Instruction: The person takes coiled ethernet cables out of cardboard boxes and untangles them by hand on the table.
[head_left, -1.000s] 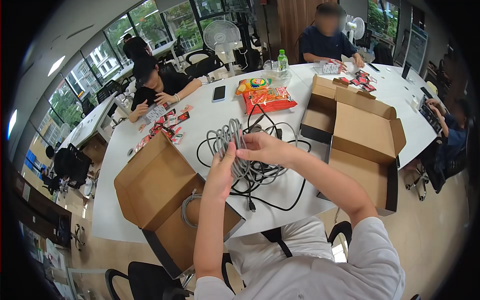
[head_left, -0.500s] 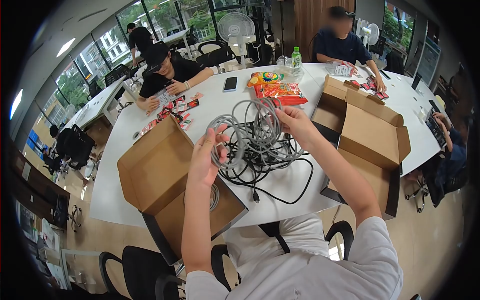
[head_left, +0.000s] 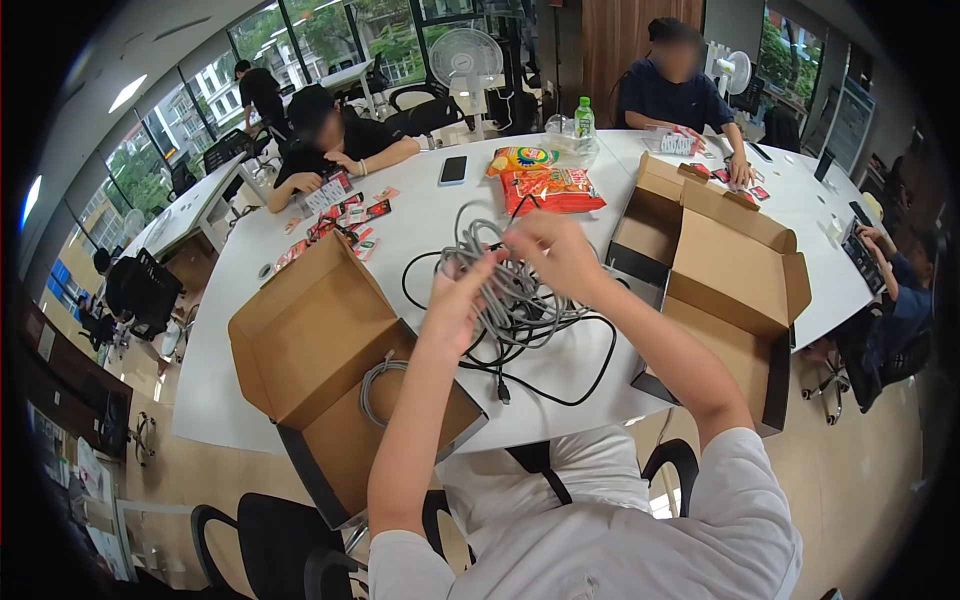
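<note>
Gripping a gray cable bundle (head_left: 497, 275) with both hands, left hand (head_left: 456, 300) and right hand (head_left: 555, 255) closed on its loops, raised over black cables (head_left: 560, 350) on the white surface (head_left: 420, 225). Open cardboard box (head_left: 320, 350) sits left, holding another gray coil (head_left: 375, 390).

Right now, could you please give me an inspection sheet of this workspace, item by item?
Surface: white table, crowded but with bare patches.
Job's things: grey cable bundle lifted above the table; open cardboard box to the left holds a coiled grey cable; second open box to the right.
Clutter: snack bags, phone, green-capped bottle, small red packets.
Hands: left hand and right hand both grip the grey bundle.
Cables: black cable loops loosely on the table under the bundle.
Surroundings: other people seated at the table, fan, windows, office chairs.
</note>
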